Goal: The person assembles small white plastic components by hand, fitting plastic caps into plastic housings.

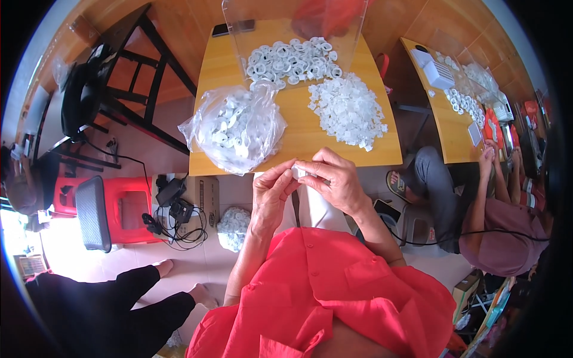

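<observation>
Just off the table's near edge, my left hand (273,190) and my right hand (335,181) meet in front of my body. Both pinch one small white plastic piece (297,172) between thumbs and fingertips; the fingers cover most of it. Beyond my left hand lies an open clear plastic bag (197,128) full of white parts. A heap of small translucent white pieces (346,110) is spread past my right hand. Farther back, many round white parts with holes (292,59) lie piled by a clear upright panel (236,45).
The wooden table (292,128) also bears a dark phone (233,28). To the right, a co-worker (504,235) sits at another table (444,125). On the left are a red stool (128,209), tangled black cables (182,218) and another person's legs (134,298).
</observation>
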`<state>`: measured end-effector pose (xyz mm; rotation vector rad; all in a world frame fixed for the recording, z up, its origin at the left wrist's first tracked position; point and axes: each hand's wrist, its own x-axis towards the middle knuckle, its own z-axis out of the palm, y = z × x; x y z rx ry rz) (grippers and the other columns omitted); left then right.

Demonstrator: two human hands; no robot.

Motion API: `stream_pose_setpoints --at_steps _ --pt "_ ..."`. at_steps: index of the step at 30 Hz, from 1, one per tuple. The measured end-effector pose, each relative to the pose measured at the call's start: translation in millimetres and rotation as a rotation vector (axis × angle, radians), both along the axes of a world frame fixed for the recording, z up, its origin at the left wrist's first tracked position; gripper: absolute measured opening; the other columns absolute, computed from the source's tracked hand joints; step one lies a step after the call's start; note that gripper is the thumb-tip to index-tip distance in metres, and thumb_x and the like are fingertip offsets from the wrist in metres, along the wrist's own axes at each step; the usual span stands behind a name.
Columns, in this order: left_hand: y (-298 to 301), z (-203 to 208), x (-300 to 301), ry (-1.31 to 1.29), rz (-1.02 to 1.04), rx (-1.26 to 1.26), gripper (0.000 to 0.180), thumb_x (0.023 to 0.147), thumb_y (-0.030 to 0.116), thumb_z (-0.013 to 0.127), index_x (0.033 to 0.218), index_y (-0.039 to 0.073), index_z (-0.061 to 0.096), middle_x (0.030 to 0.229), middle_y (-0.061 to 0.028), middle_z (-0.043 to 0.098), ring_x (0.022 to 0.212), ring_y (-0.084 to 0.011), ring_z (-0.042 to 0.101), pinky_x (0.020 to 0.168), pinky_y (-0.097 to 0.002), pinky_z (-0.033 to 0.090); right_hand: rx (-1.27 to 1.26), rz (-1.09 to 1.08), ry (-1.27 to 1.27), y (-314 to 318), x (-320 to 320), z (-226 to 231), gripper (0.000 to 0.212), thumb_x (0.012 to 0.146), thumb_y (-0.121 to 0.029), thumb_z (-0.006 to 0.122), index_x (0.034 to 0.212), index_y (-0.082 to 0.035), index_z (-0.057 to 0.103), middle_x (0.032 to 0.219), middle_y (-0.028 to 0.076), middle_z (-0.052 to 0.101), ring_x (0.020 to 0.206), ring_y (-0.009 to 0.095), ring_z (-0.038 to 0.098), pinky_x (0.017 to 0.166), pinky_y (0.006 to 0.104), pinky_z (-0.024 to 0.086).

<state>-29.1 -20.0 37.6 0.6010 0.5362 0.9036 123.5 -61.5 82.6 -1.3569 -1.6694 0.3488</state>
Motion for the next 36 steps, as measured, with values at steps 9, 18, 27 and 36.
stream_pose_setpoints --at_steps 9,18,27,36 --pt "0.7 -0.5 2.9 0.069 0.036 0.015 0.015 0.084 0.001 0.063 0.098 0.000 0.060 0.095 -0.0089 0.065 0.084 -0.0128 0.063 0.076 -0.0254 0.053 -0.161 0.060 0.231 -0.3 -6.4 -11.4 0.050 0.068 0.005 0.072 0.116 -0.008 0.061 0.077 0.001 0.051 0.061 0.010 0.051 0.053 0.0265 0.044" --pt "-0.9 1.9 12.6 0.062 0.082 0.023 0.016 0.085 0.001 0.061 0.098 0.004 0.053 0.096 -0.0041 0.060 0.088 -0.0112 0.060 0.082 -0.0256 0.049 -0.136 -0.138 0.454 -5.1 -14.9 -30.2 0.015 0.079 -0.002 0.066 0.094 0.000 0.062 0.086 0.007 0.059 0.073 0.014 0.063 0.059 0.0237 0.052" --pt "0.2 2.0 9.9 0.261 0.047 0.198 0.015 0.085 -0.001 0.059 0.100 0.000 0.057 0.096 -0.0035 0.059 0.085 -0.0110 0.059 0.080 -0.0234 0.046 -0.151 -0.178 0.430 -2.3 -16.9 -29.2 0.009 0.077 0.003 0.063 0.086 0.002 0.061 0.077 0.007 0.060 0.068 0.013 0.062 0.057 0.0237 0.052" --pt "-1.0 -8.5 12.3 0.370 0.131 0.319 0.014 0.084 -0.003 0.060 0.097 -0.002 0.062 0.092 -0.0029 0.054 0.078 -0.0090 0.059 0.071 -0.0207 0.047 -0.192 -0.154 0.459 -1.3 -19.6 -36.7 0.007 0.080 0.005 0.061 0.086 0.003 0.060 0.080 0.005 0.057 0.070 0.010 0.061 0.060 0.0212 0.049"
